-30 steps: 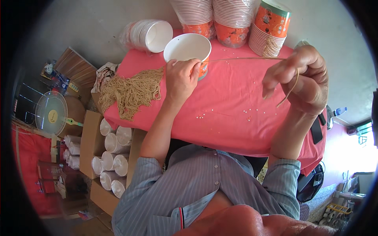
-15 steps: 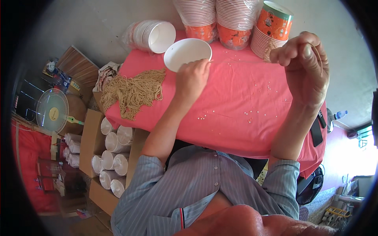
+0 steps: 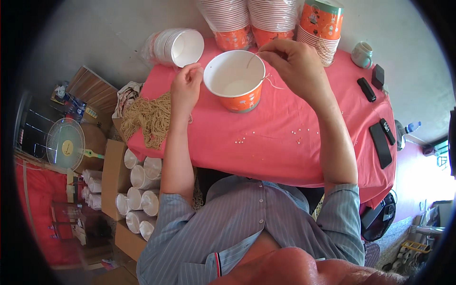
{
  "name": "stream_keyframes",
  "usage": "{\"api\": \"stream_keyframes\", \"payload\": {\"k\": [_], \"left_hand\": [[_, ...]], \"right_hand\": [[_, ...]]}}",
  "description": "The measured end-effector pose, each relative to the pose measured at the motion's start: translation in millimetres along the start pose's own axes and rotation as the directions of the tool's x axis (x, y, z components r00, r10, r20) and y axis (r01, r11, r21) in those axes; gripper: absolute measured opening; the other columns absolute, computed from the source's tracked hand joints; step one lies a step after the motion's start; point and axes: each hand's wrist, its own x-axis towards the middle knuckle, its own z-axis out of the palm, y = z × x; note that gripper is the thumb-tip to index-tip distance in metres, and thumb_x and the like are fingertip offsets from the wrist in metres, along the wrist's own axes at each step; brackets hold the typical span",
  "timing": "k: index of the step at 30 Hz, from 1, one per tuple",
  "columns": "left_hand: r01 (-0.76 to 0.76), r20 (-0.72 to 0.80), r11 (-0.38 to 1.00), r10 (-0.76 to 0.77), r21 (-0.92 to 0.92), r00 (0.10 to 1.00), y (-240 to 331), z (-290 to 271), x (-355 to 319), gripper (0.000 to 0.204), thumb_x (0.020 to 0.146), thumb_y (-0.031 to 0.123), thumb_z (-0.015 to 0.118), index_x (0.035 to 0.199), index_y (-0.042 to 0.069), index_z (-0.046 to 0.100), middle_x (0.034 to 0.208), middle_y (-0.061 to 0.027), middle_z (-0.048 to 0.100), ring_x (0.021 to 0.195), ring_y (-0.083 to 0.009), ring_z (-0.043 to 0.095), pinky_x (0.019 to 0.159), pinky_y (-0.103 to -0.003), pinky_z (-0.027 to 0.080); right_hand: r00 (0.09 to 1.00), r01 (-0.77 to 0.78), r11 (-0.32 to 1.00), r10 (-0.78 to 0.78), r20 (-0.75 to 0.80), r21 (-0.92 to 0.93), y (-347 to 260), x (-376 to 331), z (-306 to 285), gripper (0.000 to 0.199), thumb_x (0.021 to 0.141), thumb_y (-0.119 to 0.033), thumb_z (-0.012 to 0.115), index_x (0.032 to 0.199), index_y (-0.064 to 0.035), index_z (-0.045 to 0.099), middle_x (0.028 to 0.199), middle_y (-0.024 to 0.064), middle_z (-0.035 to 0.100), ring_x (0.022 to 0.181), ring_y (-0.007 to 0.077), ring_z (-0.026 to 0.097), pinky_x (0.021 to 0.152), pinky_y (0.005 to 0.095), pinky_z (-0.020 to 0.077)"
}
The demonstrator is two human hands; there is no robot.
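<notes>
An orange paper bucket (image 3: 241, 102) with a white inside stands upright on the table. My right hand (image 3: 297, 64) is above its right rim, thumb and fingers pinched on a thin tan cord (image 3: 251, 60) that hangs over the bucket's opening. Another piece of cord (image 3: 274, 85) sticks out at the bucket's right side, below the rim. Beside the left rim is my left hand (image 3: 185, 92), fingers curled together; whatever they may hold is too small to make out. Left of that hand lies a heap of tan cords (image 3: 145, 118), partly behind my forearm.
Stacked buckets (image 3: 273, 21) in clear wrap stand along the wall, with a wrapped stack lying on its side (image 3: 187, 47). Small white beads (image 3: 240, 141) are scattered on the pink cloth (image 3: 280, 161). A mug (image 3: 362, 54) and a phone (image 3: 380, 145) sit at right; a carton of white tubs (image 3: 137, 176) is at lower left.
My right hand has come down and left to the bucket's right rim. My left hand has moved from the near rim to the left side. The bucket now stands more upright.
</notes>
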Motion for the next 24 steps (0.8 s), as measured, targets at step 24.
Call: {"api": "stream_keyframes", "payload": {"k": [24], "left_hand": [[0.001,0.389,0.974,0.090,-0.228,0.917,39.8,29.3,-44.1,0.050,0.104,0.012,0.076,0.151,0.004,0.061,0.131,-0.0087,0.074,0.095,-0.0122,0.071,0.075,-0.028,0.058]], "right_hand": [[0.989,-0.019,0.978,0.049,0.139,-0.209,43.3,6.5,33.8,0.021,0.090,-0.022,0.073,0.100,-0.0073,0.083,0.094,0.0132,0.082,0.088,0.0323,0.079,0.082,0.0449,0.0615]]}}
